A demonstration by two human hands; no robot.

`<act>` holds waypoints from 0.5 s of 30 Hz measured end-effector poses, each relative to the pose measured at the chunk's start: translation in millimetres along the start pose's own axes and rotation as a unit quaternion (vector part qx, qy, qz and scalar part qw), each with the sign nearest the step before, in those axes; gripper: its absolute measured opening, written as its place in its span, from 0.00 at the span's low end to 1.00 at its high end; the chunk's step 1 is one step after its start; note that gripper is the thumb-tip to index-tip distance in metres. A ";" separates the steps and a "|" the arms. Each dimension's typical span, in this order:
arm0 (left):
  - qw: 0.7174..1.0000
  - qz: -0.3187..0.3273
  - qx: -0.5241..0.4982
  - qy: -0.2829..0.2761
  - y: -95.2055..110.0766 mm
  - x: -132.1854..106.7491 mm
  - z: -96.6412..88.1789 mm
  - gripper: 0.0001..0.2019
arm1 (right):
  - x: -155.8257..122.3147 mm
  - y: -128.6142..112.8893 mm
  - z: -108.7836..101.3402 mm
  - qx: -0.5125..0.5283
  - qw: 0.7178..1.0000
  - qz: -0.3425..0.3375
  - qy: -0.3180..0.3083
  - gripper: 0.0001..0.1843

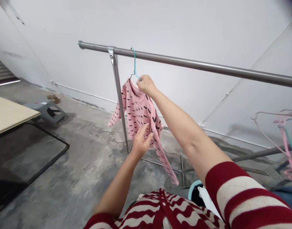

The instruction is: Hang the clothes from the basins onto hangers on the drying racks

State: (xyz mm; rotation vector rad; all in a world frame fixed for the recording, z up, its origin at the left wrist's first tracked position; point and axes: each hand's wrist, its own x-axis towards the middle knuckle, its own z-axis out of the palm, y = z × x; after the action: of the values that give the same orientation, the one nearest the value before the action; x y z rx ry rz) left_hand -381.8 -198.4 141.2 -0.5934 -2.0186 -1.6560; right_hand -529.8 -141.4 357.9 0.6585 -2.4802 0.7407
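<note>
A small pink sweater (137,109) with black dashes hangs on a blue hanger (134,63), whose hook is over the steel rail (198,65) of a clothes rack. My right hand (146,85) is closed on the hanger's neck at the sweater's collar. My left hand (140,141) is lower down, fingers pinching the sweater's hem. One sleeve (167,165) dangles toward the floor.
The rack's upright post (119,98) stands just left of the sweater. Pink and blue empty hangers (286,133) are at the far right. A grey plastic stool (48,111) sits on the concrete floor; a wooden tabletop (9,114) is at left. White wall behind.
</note>
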 end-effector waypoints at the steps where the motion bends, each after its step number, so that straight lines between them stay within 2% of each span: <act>1: 1.000 -0.018 0.003 0.009 -8.5 -6.1 -8.0 0.21 | 5.5 0.8 -1.2 -0.007 1.000 0.005 0.008 0.07; 4: 0.995 -0.089 0.016 0.036 -30.3 -21.0 -28.7 0.17 | 12.7 3.5 -15.7 -0.016 0.999 0.004 0.035 0.10; 7: 0.990 -0.125 0.009 0.057 -40.0 -24.8 -41.3 0.17 | -8.0 6.6 -39.4 -0.007 0.994 -0.023 0.105 0.16; 9: 0.990 -0.120 -0.008 0.077 -38.6 -19.8 -45.1 0.18 | -41.3 8.2 -54.8 -0.004 0.988 -0.013 0.154 0.14; 11: 0.989 -0.107 -0.031 0.101 -31.4 -9.8 -45.2 0.20 | -85.9 9.0 -65.5 -0.001 0.984 0.022 0.176 0.11; 15: 0.984 -0.090 -0.067 0.135 -3.4 16.2 -32.0 0.27 | -183.3 11.1 -67.9 0.078 0.982 0.088 0.146 0.08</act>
State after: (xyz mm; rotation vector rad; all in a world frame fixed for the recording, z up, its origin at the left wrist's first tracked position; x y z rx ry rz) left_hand -394.3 -229.8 153.7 -0.2176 -1.8187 -1.8773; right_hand -373.9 -36.3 303.5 0.3551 -2.2434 1.0282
